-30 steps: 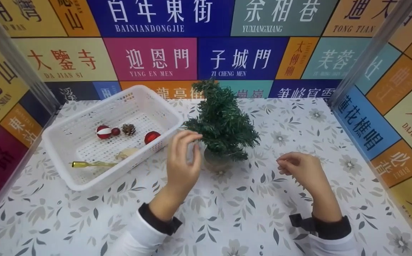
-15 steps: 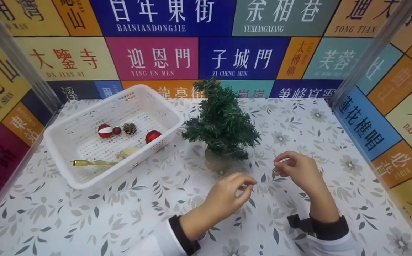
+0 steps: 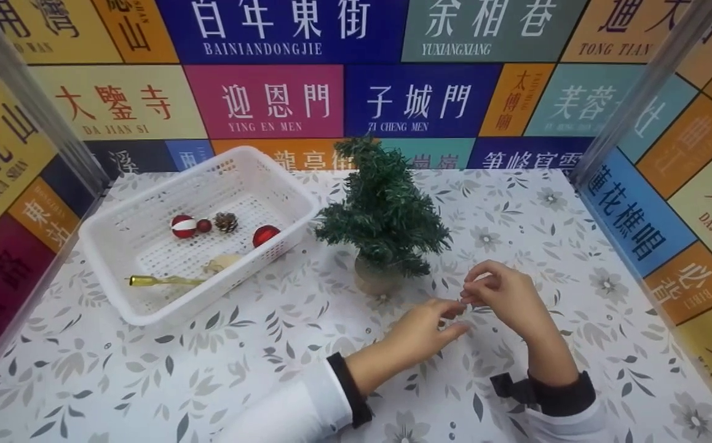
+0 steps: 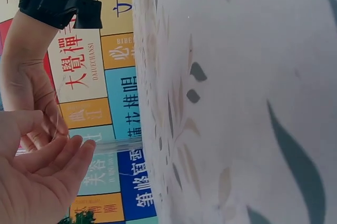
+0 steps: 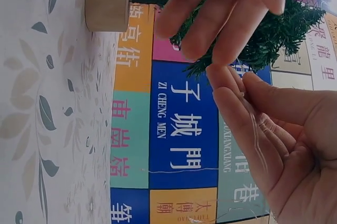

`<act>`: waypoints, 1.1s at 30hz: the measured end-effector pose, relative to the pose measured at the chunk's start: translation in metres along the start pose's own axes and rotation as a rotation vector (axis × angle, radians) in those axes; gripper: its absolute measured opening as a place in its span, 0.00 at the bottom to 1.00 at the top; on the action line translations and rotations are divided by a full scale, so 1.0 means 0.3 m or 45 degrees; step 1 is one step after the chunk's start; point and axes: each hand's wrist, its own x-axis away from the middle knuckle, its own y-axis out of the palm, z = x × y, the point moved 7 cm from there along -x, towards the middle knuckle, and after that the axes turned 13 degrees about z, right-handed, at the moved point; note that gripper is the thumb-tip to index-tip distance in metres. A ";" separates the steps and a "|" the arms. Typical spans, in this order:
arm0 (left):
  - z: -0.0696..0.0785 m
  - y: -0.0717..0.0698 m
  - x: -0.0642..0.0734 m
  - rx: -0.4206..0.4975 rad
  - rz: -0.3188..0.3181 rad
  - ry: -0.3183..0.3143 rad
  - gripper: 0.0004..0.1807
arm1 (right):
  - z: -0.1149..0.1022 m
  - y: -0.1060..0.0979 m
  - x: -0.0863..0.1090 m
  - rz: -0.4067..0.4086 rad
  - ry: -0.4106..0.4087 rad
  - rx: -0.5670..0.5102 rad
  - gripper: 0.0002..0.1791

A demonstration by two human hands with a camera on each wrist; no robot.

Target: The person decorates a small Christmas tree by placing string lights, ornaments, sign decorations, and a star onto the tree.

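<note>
In the head view my right hand [image 3: 506,298] is raised over the table, right of a small green artificial Christmas tree [image 3: 387,203] on a round wooden base [image 3: 375,275]. Between thumb and index finger it pinches a fine, see-through thread [image 5: 256,129], whose strands cross the palm in the right wrist view. Loose loops of it trail below. My left hand [image 3: 420,332] reaches in from the left, fingers extended and thumb apart, its fingertips at or touching the right fingertips. Whether it touches the thread is too fine to tell.
A white perforated basket [image 3: 138,318] stands left of the tree. It contains a red-and-white ball [image 3: 182,226], a small red ball [image 3: 204,225], a pinecone [image 3: 226,222], a larger red ball [image 3: 265,235], a gold piece [image 3: 142,280] and a beige piece [image 3: 224,263]. Printed panels enclose the table.
My left hand has come away from the tree's left side, moving down and right to meet the right hand. The right hand has shifted slightly left.
</note>
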 end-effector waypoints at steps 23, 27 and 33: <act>-0.067 0.055 -0.039 0.492 0.026 -0.293 0.08 | -0.026 0.033 0.013 0.029 -0.041 -0.061 0.07; -0.059 0.068 -0.030 0.481 -0.048 -0.245 0.12 | -0.027 0.045 0.011 0.024 -0.041 -0.090 0.08; -0.052 0.087 -0.023 0.528 -0.113 -0.240 0.12 | -0.017 0.056 0.006 0.003 -0.016 -0.132 0.08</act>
